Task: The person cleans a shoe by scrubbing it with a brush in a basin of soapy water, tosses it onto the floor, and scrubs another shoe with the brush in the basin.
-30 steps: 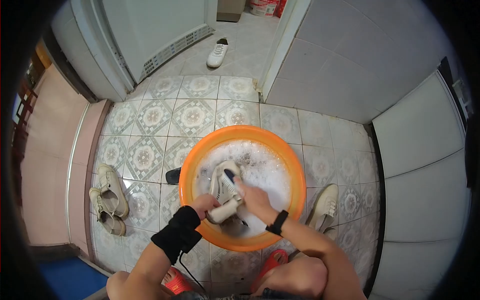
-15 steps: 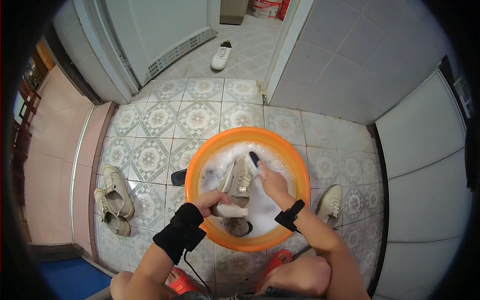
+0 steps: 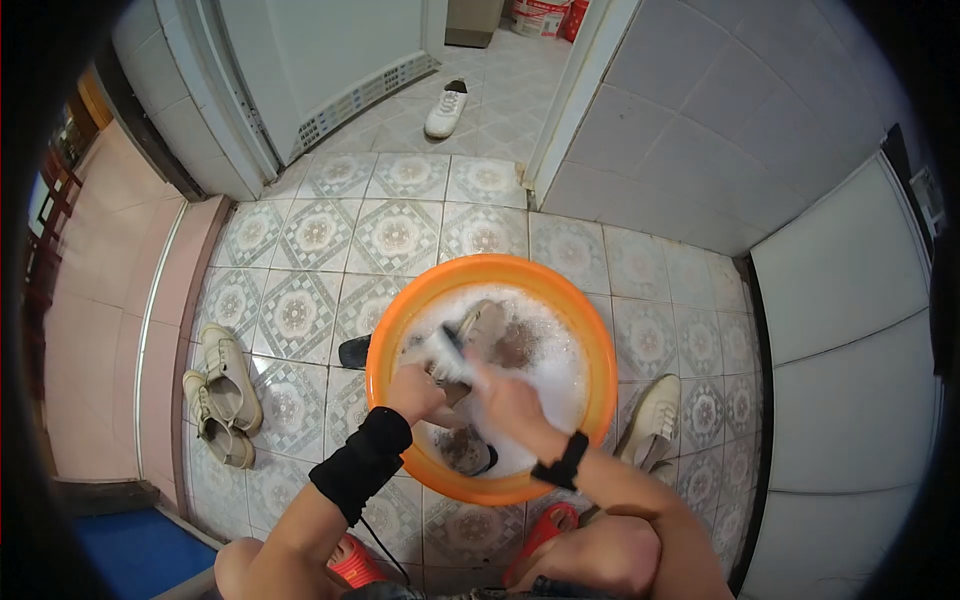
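An orange basin (image 3: 377,350) on the tiled floor holds foamy water. Inside it my left hand (image 3: 416,393) is closed on a wet light-coloured shoe (image 3: 482,327), whose toe points away from me. My right hand (image 3: 508,403) grips a dark-backed brush (image 3: 449,345) with white bristles; it lies over the shoe, somewhat blurred by motion. Part of another shoe (image 3: 466,452) sits in the suds near the basin's front. The fingers of both hands are partly hidden.
Two off-white shoes (image 3: 227,385) stand at the left, and another pale shoe (image 3: 655,418) is right of the basin. A dark object (image 3: 354,351) touches the basin's left side. A white shoe (image 3: 446,110) lies by the doorway. Red slippers (image 3: 545,535) are on my feet.
The brush has moved left from beside the shoe to over it, with my right hand. The held shoe has turned and shifted, and my left hand has moved slightly away from me.
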### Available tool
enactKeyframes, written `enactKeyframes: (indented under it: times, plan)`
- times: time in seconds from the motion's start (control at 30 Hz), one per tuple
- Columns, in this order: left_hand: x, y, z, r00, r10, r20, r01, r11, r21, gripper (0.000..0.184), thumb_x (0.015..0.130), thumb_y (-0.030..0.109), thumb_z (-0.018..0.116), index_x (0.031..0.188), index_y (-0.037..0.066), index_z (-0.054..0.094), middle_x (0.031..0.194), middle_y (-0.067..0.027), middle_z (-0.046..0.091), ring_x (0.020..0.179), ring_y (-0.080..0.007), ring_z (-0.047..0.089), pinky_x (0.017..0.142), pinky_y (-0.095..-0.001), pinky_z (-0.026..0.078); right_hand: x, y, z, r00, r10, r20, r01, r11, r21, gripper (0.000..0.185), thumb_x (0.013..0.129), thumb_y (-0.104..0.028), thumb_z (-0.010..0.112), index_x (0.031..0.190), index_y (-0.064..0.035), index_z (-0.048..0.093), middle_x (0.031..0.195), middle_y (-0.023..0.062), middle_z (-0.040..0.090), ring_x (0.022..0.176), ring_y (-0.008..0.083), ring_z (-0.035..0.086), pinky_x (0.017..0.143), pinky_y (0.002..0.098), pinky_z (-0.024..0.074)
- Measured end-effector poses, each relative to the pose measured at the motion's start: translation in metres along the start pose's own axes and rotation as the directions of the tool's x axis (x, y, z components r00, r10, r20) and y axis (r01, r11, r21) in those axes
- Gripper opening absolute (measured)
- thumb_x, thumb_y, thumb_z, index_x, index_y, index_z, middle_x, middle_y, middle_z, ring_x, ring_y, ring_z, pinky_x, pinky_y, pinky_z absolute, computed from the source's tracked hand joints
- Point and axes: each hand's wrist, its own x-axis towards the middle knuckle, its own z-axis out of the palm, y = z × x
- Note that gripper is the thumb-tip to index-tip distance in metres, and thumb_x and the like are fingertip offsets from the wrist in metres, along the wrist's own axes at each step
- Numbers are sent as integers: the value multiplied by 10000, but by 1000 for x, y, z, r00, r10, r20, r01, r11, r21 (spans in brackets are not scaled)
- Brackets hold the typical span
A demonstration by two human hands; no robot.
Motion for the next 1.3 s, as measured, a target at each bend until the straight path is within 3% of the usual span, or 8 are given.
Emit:
enactKeyframes:
  times: [0.3,0.53,0.63,0.77,0.9,0.97,1.07,1.3]
  plan:
    - [4,-19,8,994,-94,60,99,990,-100,378,624,131,566,974,-8,604,696,-191,611,683,-324,608,654,-362,492,-21,-24,6,978,-206,22,206,978,-21,523,840,-166,435,1342,-238,305,646,211,584,588,384,582,555,463,461]
    - [1,-6,9,993,122,-2,-121,988,-95,346,614,107,562,921,-47,601,717,-232,598,660,-351,601,610,-387,492,27,39,-2,986,115,-122,-127,987,-96,535,845,-161,419,1350,-270,279,686,213,583,618,387,579,573,466,463]
    - [0,-15,14,1000,9,3,-8,985,-174,326,600,80,587,887,-74,595,706,-213,611,622,-316,606,579,-360,483,-9,-1,15,960,-229,-164,227,973,-26,515,854,-184,420,1341,-284,287,725,225,589,645,396,581,578,476,456]
    - [2,-15,7,924,-151,352,350,706,-616,319,574,27,641,858,-107,585,677,-106,585,617,-185,554,540,-320,440,38,60,-3,958,280,59,-275,958,-75,431,869,-286,447,1291,-218,392,897,210,607,800,379,586,703,459,454]
    - [4,-9,-11,931,-113,346,295,793,-533,305,597,34,632,868,-96,581,731,-153,607,656,-246,589,586,-358,460,34,70,-14,953,302,-22,-303,952,-38,418,866,-293,455,1277,-219,419,910,198,610,859,365,579,762,447,442]
    - [1,-16,-7,978,76,-197,-66,996,57,287,644,87,642,883,-62,587,808,-183,605,735,-305,577,659,-385,453,29,71,-10,944,330,-25,-331,944,-1,426,863,-290,463,1281,-225,415,933,192,609,868,364,577,763,445,443]
    - [-12,19,-4,836,431,-339,-291,873,391,254,701,146,614,884,-29,592,849,-186,587,785,-328,540,706,-383,430,25,79,-2,938,345,-16,-345,939,6,432,862,-286,464,1286,-230,405,937,191,608,871,367,576,763,447,443]
    - [-3,34,51,987,43,154,-96,931,353,373,741,414,562,749,53,657,777,-154,635,780,-309,605,679,-368,446,22,70,-6,929,362,76,-349,927,-137,442,867,-269,421,1301,-211,365,904,211,603,850,382,578,743,474,443]
